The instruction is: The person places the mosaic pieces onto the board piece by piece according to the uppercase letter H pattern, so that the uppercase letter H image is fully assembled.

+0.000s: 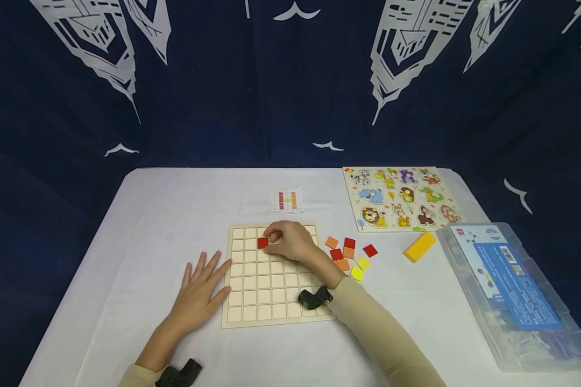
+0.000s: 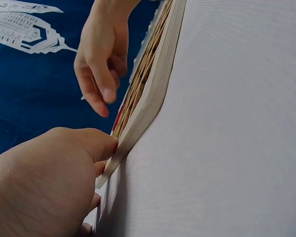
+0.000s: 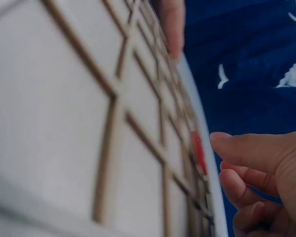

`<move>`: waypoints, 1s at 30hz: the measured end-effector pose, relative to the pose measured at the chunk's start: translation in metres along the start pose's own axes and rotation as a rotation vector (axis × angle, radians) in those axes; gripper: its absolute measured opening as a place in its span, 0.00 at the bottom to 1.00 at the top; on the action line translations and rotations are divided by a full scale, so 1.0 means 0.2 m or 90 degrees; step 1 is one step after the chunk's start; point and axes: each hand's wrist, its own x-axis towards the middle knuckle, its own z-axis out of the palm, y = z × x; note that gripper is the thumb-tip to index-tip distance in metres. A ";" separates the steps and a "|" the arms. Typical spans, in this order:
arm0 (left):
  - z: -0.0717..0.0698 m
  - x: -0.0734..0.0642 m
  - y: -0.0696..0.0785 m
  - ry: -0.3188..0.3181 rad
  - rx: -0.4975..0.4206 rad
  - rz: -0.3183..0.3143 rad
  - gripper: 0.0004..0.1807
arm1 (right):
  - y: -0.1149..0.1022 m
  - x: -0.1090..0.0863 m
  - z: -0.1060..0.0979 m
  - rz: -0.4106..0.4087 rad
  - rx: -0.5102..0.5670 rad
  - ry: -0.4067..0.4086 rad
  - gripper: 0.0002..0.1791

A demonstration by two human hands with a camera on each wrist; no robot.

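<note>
A square red tile (image 1: 263, 243) lies in the upper part of the wooden grid board (image 1: 249, 312). My right hand (image 1: 291, 240) is over the board, its thumb and forefinger close beside the tile's right edge. In the right wrist view, the right hand's thumb and fingers (image 3: 246, 148) are spread a little apart near the red tile (image 3: 198, 152), with nothing between them. Flat on the white table, my left hand (image 1: 199, 293) has its fingers spread. Its fingertips and thumb touch the board's left edge, as the left wrist view also shows.
Loose red, orange and yellow tiles (image 1: 344, 264) lie right of the board. Behind it is a small pattern card (image 1: 285, 200). Farther right are an animal puzzle board (image 1: 392, 207), a yellow block (image 1: 419, 247) and a clear plastic case (image 1: 469, 279).
</note>
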 end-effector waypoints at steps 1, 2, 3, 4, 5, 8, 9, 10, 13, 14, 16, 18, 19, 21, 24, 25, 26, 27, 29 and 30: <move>0.00 0.00 0.00 0.001 0.000 0.000 0.31 | 0.00 -0.01 -0.01 -0.009 0.013 0.007 0.13; 0.00 0.00 0.00 0.001 0.000 0.000 0.31 | 0.01 -0.03 -0.03 -0.021 0.030 0.015 0.14; 0.00 0.00 0.00 0.001 0.000 0.001 0.31 | 0.02 -0.05 -0.05 -0.032 0.050 0.025 0.14; 0.00 0.00 0.00 0.001 0.001 0.001 0.31 | 0.03 -0.07 -0.06 -0.045 0.072 0.035 0.15; 0.01 0.01 0.00 0.001 0.002 0.002 0.31 | 0.04 -0.10 -0.08 -0.058 0.093 0.045 0.15; 0.01 0.01 0.00 -0.001 0.002 0.001 0.31 | 0.08 -0.19 -0.14 -0.077 0.139 0.078 0.17; 0.00 0.01 0.01 -0.003 0.002 0.000 0.31 | 0.10 -0.22 -0.16 -0.075 0.146 0.090 0.17; 0.00 0.01 0.01 -0.004 0.002 -0.002 0.31 | 0.12 -0.26 -0.19 -0.074 0.150 0.100 0.17; 0.00 0.01 0.01 -0.006 0.001 -0.004 0.31 | 0.19 -0.37 -0.26 -0.046 0.157 0.126 0.17; 0.00 0.01 0.01 -0.007 0.001 -0.004 0.31 | 0.22 -0.41 -0.28 -0.033 0.156 0.136 0.17; 0.00 0.01 0.01 -0.007 0.003 -0.004 0.31 | 0.27 -0.48 -0.33 -0.012 0.154 0.154 0.17; 0.00 0.01 0.01 -0.006 0.005 -0.004 0.31 | 0.32 -0.54 -0.38 0.007 0.148 0.175 0.17; 0.00 0.01 0.02 -0.006 0.006 -0.004 0.31 | 0.35 -0.56 -0.40 0.015 0.141 0.188 0.17; 0.00 0.01 0.02 -0.006 0.005 -0.003 0.31 | 0.40 -0.61 -0.44 0.029 0.123 0.215 0.17; 0.00 0.01 0.02 -0.007 0.002 -0.002 0.31 | 0.46 -0.68 -0.48 0.053 0.100 0.256 0.17; 0.00 0.01 0.02 -0.007 0.002 -0.002 0.31 | 0.48 -0.69 -0.49 0.063 0.094 0.267 0.17; -0.01 0.01 0.02 -0.008 0.001 -0.002 0.31 | 0.50 -0.71 -0.50 0.071 0.090 0.277 0.17; 0.00 0.01 0.02 -0.007 0.001 -0.002 0.31 | 0.51 -0.72 -0.51 0.078 0.090 0.285 0.17; 0.00 0.01 0.02 -0.006 0.004 -0.001 0.31 | 0.54 -0.73 -0.51 0.091 0.082 0.298 0.17; 0.00 0.01 0.02 -0.005 0.004 -0.001 0.31 | 0.56 -0.74 -0.51 0.097 0.076 0.302 0.17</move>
